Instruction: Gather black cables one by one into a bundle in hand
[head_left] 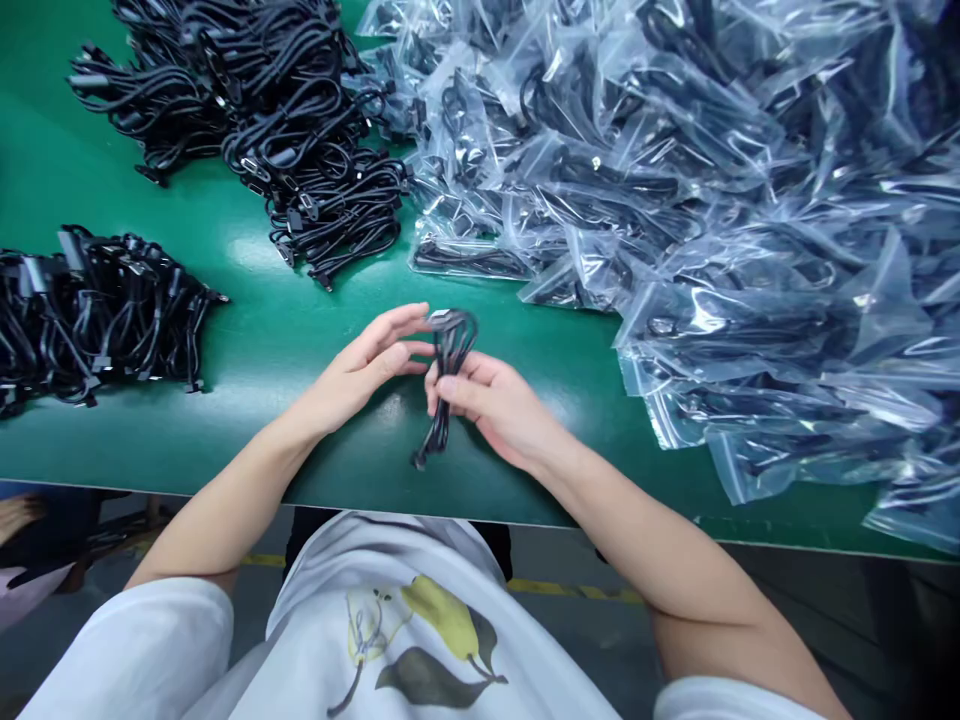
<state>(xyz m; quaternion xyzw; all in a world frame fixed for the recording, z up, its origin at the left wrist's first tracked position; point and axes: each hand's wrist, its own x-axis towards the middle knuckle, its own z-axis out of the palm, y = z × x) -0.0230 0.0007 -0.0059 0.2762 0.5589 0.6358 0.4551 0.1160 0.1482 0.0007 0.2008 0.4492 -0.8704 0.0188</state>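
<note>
A folded black cable with a light metal plug at its top end hangs over the front of the green table, slightly blurred. My right hand grips its middle between thumb and fingers. Just left of the cable, my left hand has its fingers stretched apart and holds nothing; its fingertips come close to the plug, and I cannot tell whether they touch it. The lower end of the cable points down toward the table's near edge.
A large heap of clear plastic bags with black cables inside covers the right and back of the green table. Loose cable bundles lie at the back left, and another cable pile at the left. Another person's hand shows at lower left.
</note>
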